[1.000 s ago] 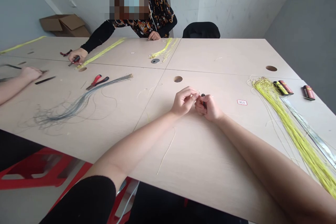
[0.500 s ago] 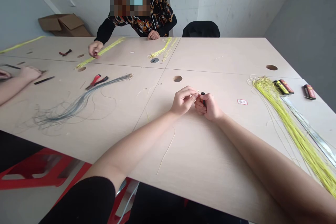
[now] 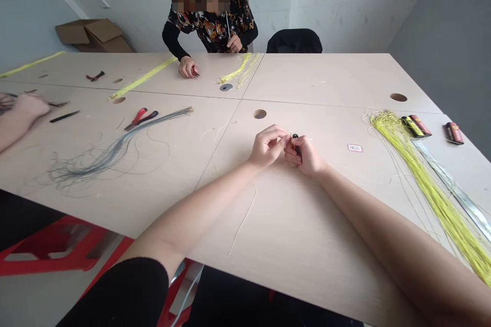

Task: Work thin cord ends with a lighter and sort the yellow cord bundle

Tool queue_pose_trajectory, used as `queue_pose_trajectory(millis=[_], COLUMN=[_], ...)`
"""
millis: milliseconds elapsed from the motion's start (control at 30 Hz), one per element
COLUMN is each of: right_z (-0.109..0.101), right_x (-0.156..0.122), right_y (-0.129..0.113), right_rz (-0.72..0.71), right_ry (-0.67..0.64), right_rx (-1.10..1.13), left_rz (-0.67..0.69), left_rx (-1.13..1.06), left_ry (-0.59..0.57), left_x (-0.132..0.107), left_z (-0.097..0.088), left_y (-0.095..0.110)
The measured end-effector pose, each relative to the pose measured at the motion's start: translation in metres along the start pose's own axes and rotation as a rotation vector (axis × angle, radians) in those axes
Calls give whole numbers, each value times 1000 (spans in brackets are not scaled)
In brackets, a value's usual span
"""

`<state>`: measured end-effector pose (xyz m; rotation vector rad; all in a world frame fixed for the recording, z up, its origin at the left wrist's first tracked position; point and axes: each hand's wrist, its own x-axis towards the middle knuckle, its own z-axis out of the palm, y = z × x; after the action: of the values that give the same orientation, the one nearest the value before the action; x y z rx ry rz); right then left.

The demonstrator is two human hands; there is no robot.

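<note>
Head view: the right hand point(image 3: 306, 157) is curled shut around a small black handled tool point(image 3: 295, 142), whose long axis is pointed away from the body. The left hand point(image 3: 268, 146) is closed to a pinch just beside the tool's tip, where a fine wire point(image 3: 289, 134) appears to be held. Both hands are raised over the counter point(image 3: 291, 225), and a yellow wire bundle point(image 3: 433, 199) is laid out to the right.

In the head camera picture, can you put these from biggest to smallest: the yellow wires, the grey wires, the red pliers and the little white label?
1. Yellow wire bundle and grey wire bundle: they look about alike, so I can't rank them.
2. Red-handled pliers.
3. Small white label.
</note>
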<state>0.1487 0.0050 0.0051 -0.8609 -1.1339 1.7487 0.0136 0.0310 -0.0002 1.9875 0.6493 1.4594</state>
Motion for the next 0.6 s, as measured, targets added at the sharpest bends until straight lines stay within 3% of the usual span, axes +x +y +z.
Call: queue_pose_trajectory(millis=[600], right_z=[-2], right_x=[1], right_y=[1], right_rz=[35], right_ry=[-4], right_rx=[5], left_rz=[15], left_rx=[-7], left_ry=[-15], left_x=[1], left_z=[-1], left_y=[0])
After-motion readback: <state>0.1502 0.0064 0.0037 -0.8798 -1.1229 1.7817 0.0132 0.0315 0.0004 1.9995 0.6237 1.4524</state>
